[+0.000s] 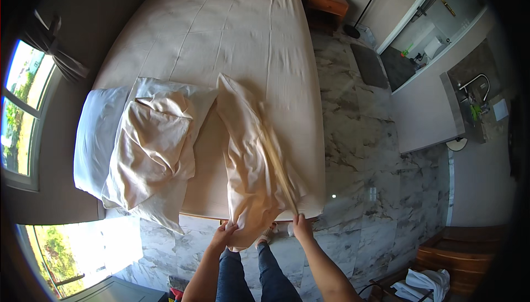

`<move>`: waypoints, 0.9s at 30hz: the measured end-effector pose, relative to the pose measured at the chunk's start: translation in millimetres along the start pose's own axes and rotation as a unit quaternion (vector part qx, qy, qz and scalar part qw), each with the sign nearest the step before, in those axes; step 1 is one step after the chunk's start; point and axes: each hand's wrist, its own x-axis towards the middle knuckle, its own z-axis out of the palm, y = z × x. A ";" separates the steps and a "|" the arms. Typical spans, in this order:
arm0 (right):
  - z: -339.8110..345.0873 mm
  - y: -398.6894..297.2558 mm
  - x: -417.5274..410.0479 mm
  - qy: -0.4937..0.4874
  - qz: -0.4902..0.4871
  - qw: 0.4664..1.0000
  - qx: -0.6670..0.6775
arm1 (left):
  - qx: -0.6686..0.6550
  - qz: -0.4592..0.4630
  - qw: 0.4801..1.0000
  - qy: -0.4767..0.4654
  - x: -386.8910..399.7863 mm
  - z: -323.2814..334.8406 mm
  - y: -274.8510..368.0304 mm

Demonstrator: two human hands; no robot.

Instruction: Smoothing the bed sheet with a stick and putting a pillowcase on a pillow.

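A peach fabric pillowcase (248, 169) lies stretched lengthwise on the bed's near end. My left hand (225, 232) is closed on its near left corner. My right hand (301, 224) grips its near right edge, which is blurred by motion. Left of it, a crumpled peach cloth (155, 148) rests on top of a white pillow (174, 86). A second white pillow (97, 136) sits at the bed's left edge, partly under the first. The mattress wears a fitted peach sheet (232, 33).
Beyond the bed's right side stand a wooden nightstand (329, 2) and a black floor stand (352, 31). A grey mat (369, 66) lies by a doorway. A wooden chair (459, 248) holding white cloth is at lower right; a grey cabinet (120, 291) is at lower left.
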 end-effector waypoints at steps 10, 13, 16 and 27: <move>-28.8 -17.1 -9.1 0.250 0.023 0.946 0.206 | -0.046 0.419 0.902 -0.097 -76.6 83.0 288.3; -13.2 2.2 -12.0 0.172 0.069 0.979 0.084 | 0.155 0.376 0.870 -0.277 -112.0 116.3 304.2; 8.9 19.9 -19.8 0.103 0.152 0.980 0.072 | 0.412 0.455 0.720 -0.325 -94.6 135.4 263.0; 32.0 -66.1 -24.3 0.126 0.024 0.990 0.066 | 0.654 0.133 0.733 -0.129 20.1 -19.1 37.8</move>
